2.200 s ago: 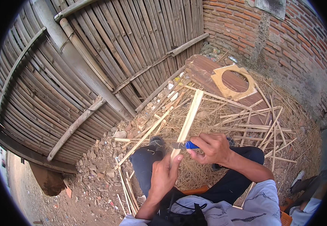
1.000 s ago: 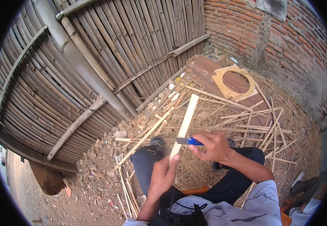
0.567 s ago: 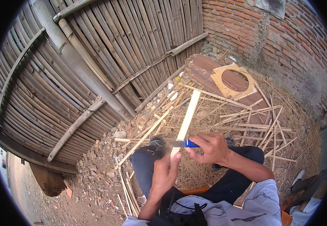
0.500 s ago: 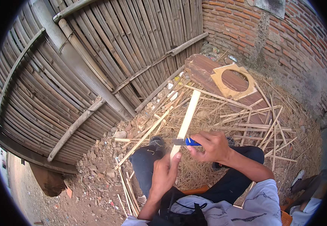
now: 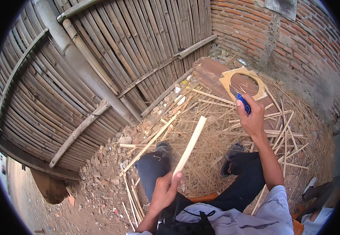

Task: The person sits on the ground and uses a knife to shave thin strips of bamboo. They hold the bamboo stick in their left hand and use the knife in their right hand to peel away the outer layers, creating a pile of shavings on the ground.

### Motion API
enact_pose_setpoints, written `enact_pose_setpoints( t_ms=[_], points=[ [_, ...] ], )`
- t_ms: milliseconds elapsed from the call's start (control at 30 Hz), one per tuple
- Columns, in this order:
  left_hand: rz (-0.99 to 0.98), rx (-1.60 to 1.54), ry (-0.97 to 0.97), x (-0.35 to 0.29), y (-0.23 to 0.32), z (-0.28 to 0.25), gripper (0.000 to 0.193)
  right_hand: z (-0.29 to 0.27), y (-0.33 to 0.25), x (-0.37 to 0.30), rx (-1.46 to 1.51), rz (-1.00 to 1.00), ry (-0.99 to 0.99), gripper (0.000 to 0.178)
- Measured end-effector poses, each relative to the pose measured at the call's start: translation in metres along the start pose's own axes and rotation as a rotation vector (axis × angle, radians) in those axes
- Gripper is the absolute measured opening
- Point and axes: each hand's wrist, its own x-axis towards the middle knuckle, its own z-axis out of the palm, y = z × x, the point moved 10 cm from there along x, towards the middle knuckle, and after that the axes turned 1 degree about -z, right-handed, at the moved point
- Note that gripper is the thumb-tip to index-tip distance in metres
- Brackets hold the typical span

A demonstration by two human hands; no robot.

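My left hand (image 5: pixel 165 189) grips the near end of a pale, flat wooden strip (image 5: pixel 191 143), which slants up and away over the ground between my knees. Its far end is free. Farther off and to the right, my right hand (image 5: pixel 252 115) is closed around a blue-handled utility knife (image 5: pixel 243 104). The knife's blade points up and to the left, apart from the strip, and overlaps the edge of a tan board with a round hole (image 5: pixel 225 81) in the view. Thin curled shavings hang near the blade.
Straw-like shavings (image 5: pixel 207 166) cover the ground between my feet. Several cut strips (image 5: pixel 285 133) lie scattered at the right, others (image 5: pixel 132 199) at the lower left. A brown plank (image 5: pixel 209 70) lies beneath the holed board. A bamboo fence (image 5: pixel 111 51) and brick wall (image 5: pixel 240 27) stand behind. Another person (image 5: pixel 322 203) sits at lower right.
My right hand has carried the knife off the strip, up and to the right. My left hand and the strip have shifted slightly down toward me.
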Motion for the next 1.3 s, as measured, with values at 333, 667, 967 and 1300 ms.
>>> enact_pose_setpoints(
  t_ms=[333,667,967,1300],
  points=[
    [0.071,-0.085,-0.042,0.03,0.016,0.019,0.053,0.075,-0.093,-0.078,0.133,-0.366,-0.328,0.023],
    [0.198,0.028,0.07,0.036,0.037,0.02,0.038,0.076,-0.102,-0.081,0.153,-0.361,-0.335,0.019],
    [0.075,0.076,-0.012,0.017,0.016,0.021,0.043,0.037,-0.035,-0.025,0.024,-0.118,-0.126,0.023],
    [0.059,0.084,0.059,0.02,0.02,0.007,0.042,0.057,-0.071,-0.057,0.116,-0.267,-0.227,0.02]
  ],
)
